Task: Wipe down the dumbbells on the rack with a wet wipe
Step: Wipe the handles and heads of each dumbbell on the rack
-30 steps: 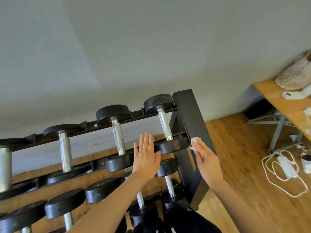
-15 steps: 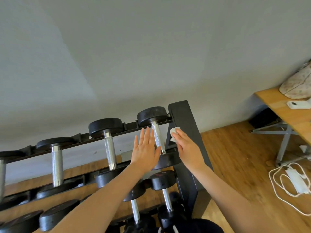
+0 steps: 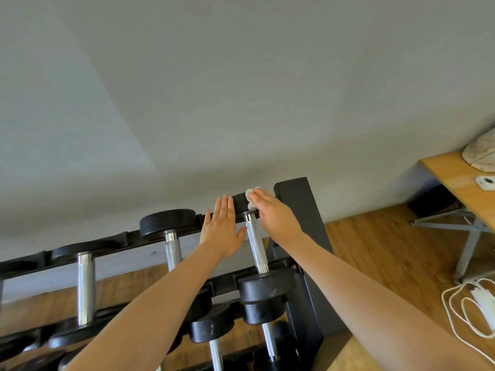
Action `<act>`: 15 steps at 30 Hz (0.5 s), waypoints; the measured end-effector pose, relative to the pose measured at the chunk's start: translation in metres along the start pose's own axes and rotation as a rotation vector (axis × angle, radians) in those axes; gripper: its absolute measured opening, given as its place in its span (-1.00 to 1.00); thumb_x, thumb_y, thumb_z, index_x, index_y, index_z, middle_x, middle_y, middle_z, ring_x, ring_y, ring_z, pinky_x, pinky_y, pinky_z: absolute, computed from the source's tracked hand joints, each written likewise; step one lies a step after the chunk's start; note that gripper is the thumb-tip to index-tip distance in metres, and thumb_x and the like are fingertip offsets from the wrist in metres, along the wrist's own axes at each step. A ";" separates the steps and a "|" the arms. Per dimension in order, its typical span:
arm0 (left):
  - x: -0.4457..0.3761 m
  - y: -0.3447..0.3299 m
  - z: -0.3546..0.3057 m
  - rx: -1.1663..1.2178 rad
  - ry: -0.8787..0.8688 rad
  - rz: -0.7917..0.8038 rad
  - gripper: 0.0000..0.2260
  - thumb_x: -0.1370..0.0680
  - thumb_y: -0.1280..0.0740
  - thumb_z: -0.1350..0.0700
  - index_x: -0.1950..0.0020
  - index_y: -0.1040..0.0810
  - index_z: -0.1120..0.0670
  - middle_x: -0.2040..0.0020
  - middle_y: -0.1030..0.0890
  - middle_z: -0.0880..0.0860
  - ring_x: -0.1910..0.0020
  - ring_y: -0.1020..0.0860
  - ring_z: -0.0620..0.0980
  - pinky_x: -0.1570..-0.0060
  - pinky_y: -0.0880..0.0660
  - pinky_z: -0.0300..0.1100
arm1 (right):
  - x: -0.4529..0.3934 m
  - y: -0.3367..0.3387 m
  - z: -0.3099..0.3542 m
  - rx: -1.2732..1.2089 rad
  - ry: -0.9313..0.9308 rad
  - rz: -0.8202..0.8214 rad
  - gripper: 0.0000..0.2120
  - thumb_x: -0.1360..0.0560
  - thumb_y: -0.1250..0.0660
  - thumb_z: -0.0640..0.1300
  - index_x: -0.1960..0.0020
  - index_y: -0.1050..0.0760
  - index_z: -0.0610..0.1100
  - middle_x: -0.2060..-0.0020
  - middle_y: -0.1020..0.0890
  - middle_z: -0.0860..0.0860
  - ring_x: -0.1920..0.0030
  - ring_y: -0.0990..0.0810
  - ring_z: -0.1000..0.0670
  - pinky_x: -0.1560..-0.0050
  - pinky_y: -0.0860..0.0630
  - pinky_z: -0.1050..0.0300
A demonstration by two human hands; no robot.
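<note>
A black dumbbell rack stands against the wall with several dumbbells on its tiers. The rightmost top-tier dumbbell has a knurled steel handle and black heads. My right hand holds a bunched white wet wipe against this dumbbell's far head, by the handle's top end. My left hand is flat with straight fingers just left of the handle, over the rack's back rail, holding nothing. Whether it touches the rail I cannot tell.
More dumbbells sit to the left, and others on the lower tiers. A wooden table at the right carries a small white device and a pale bag. A white cable and charger lie on the wooden floor.
My right hand has carried the wipe from the dumbbell's near head up along the handle to its far head. My left hand followed upward, staying flat. The view tilted down.
</note>
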State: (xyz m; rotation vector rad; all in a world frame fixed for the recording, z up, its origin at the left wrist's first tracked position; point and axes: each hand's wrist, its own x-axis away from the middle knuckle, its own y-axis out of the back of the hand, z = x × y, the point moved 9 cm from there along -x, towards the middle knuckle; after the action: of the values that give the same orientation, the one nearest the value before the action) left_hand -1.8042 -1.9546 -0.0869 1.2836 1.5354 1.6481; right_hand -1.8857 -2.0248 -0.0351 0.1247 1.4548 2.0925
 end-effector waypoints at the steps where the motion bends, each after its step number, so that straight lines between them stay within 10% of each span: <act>1: -0.001 -0.003 0.001 0.014 -0.002 0.000 -0.27 -0.65 -0.05 -0.17 -0.55 0.30 0.21 -0.58 0.26 0.16 -0.56 0.24 0.09 -0.51 0.14 0.03 | -0.004 -0.007 0.002 0.022 0.020 0.017 -0.60 -0.59 -0.13 -0.35 -0.42 -0.32 -0.25 -0.42 -0.35 -0.14 -0.45 -0.28 -0.07 -0.29 -0.41 0.01; 7: -0.002 -0.008 0.003 0.075 -0.049 -0.001 -0.20 -0.62 -0.14 -0.14 -0.53 0.36 0.19 -0.56 0.31 0.16 -0.54 0.30 0.08 -0.50 0.22 -0.02 | -0.009 -0.035 0.016 0.081 0.140 0.017 -0.50 -0.35 -0.43 -0.43 -0.28 -0.45 -0.34 -0.28 -0.49 -0.22 -0.32 -0.43 -0.27 -0.22 -0.45 -0.10; 15: -0.006 -0.013 0.003 0.155 -0.057 -0.021 -0.13 -0.59 -0.17 -0.21 -0.52 0.38 0.17 -0.55 0.34 0.14 -0.54 0.32 0.05 -0.49 0.22 -0.02 | -0.011 -0.039 0.015 0.071 0.052 -0.020 -0.60 -0.47 -0.20 -0.35 -0.29 -0.42 -0.40 -0.28 -0.48 -0.28 -0.32 -0.42 -0.30 -0.29 -0.34 -0.17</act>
State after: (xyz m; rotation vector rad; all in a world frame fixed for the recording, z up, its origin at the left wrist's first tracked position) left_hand -1.8020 -1.9560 -0.1016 1.3769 1.6630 1.4917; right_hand -1.8550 -2.0091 -0.0608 0.0831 1.5553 2.0433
